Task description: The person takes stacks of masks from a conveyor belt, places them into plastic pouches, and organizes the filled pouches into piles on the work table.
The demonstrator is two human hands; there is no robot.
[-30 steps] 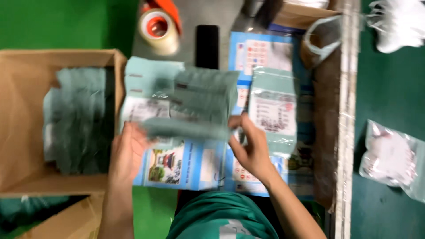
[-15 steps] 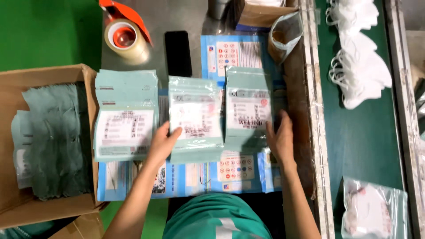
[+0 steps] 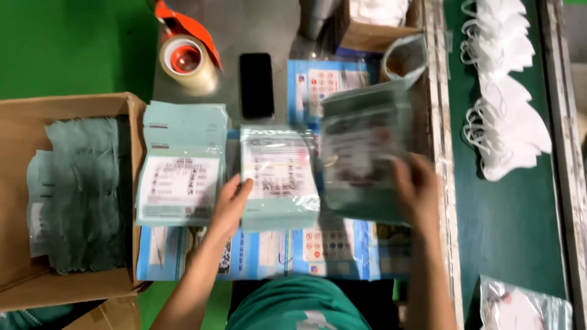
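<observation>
**A:** Head view, and we start at the right hand point(image 3: 417, 190): fingers spread and curled over the near edge of the right stack of packets point(image 3: 362, 160), which is tilted up and blurred. We read that as a loose grip on the stack, not a tight fist.

**B:** And we see the left hand point(image 3: 231, 205) lying open and flat against the left edge of the middle stack of packets point(image 3: 278, 174), thumb at the edge. It presses rather than grasps.

**A:** A third stack, the left stack of packets point(image 3: 180, 165), sits just beside it, touched by neither hand. All three rest on blue printed sheets point(image 3: 318, 244) spread over the grey table point(image 3: 257, 24).

**B:** Containers now. We have the open cardboard box point(image 3: 73, 104) at the left, holding a pile of grey-green pouches point(image 3: 85, 195). A smaller brown box point(image 3: 367, 30) stands at the far edge; what fills it we cannot tell.

**A:** Beyond the stacks we note a black phone point(image 3: 256, 84) and a roll of tape in an orange dispenser point(image 3: 186, 55).

**B:** On the right, a raised rail point(image 3: 441, 153) bounds the table, just beside the right hand. Past it runs the green belt point(image 3: 507, 232) with white masks point(image 3: 504, 116) heaped at the far end and a bagged bundle point(image 3: 526, 305) near us, bare green between them.
</observation>
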